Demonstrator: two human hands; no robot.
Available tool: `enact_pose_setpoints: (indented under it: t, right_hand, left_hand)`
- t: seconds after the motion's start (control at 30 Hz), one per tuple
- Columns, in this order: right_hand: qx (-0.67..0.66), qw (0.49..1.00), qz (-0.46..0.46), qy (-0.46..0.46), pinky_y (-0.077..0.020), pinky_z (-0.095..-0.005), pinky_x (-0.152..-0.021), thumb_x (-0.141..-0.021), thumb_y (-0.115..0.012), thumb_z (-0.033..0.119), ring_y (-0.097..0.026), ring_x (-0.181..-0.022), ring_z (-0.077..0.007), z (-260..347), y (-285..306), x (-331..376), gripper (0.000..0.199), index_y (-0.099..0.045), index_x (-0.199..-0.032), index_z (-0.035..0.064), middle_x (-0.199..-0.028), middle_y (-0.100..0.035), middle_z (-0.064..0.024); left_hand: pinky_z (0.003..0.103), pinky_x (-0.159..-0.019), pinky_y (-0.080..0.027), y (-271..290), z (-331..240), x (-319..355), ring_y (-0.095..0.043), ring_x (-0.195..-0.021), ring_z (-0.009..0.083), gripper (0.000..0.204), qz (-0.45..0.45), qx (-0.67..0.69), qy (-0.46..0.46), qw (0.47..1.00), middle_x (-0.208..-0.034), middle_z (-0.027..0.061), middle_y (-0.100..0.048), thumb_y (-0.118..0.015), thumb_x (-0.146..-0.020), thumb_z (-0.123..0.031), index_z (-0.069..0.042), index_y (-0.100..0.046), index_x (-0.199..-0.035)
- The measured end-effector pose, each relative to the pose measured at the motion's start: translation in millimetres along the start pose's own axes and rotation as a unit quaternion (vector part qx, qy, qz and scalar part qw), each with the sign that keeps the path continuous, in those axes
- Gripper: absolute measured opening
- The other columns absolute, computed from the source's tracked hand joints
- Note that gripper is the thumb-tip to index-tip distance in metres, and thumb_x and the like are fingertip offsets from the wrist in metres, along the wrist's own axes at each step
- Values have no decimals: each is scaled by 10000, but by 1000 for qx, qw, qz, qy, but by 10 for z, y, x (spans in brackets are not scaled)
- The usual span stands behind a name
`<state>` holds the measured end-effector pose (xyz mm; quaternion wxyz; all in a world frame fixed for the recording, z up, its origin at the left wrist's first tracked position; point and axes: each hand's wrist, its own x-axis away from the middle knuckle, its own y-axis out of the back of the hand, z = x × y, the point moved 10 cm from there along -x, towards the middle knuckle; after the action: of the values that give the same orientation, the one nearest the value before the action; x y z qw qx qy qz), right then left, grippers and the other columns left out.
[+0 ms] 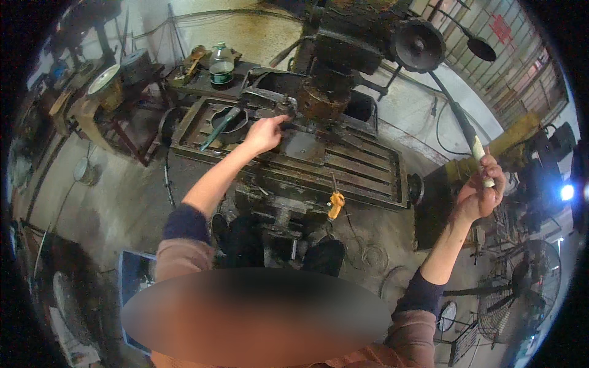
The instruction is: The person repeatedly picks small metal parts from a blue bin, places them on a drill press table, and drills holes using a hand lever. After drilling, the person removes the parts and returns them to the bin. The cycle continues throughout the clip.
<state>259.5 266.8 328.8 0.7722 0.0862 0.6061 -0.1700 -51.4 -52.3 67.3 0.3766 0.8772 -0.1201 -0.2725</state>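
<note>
My left hand reaches over the milling machine's slotted table. Its index finger is stretched out to a dark metal fitting beside the spindle head; the other fingers look curled, and nothing shows in them. A flat metal plate lies just right of this hand. To its left, a brush with a green handle rests across a dark round pan. Out to the right, my right hand is closed around the pale grip of a long lever, which runs up to a dark round hub.
A yellow-handled tool hangs at the table's front edge. A clear bottle with dark liquid stands on a bench behind. Left is a stand with a round pan. A caged fan stands at lower right, and cables lie on the floor.
</note>
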Motion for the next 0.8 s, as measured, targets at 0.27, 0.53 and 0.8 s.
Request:
enact_pose_setpoints:
  t: [0.27,0.53,0.8]
  right_hand:
    - [-26,999,-44,11,-282,-557,-1004,-667,-513,194,-495,-839,-266,-60,74,39,228,-538,-802,11,-749,-483,-74]
    - [-29,999,-27,5,-284,-553,-1003,-695,-534,232,-520,-872,-273,-56,18,4,266,-552,-804,-10,-776,-524,-95]
    - [-41,998,-47,16,-273,-559,-1007,-700,-530,199,-518,-849,-269,-5,76,28,226,-546,-779,-13,-775,-526,-114]
  left_hand:
    - [433,-776,-430,1209,567,860,-577,-848,312,476,-102,-286,15,953,-913,134,-585,-615,-746,-205,-129,-497,-1201]
    - [408,-624,-476,1232,981,913,-608,-693,327,314,-146,-176,60,972,-783,170,-617,-531,-817,-156,-49,-558,-1111]
    - [273,-588,-464,419,91,822,-572,-620,121,283,-28,184,120,975,-700,85,-619,-537,-844,-157,26,-603,-1050]
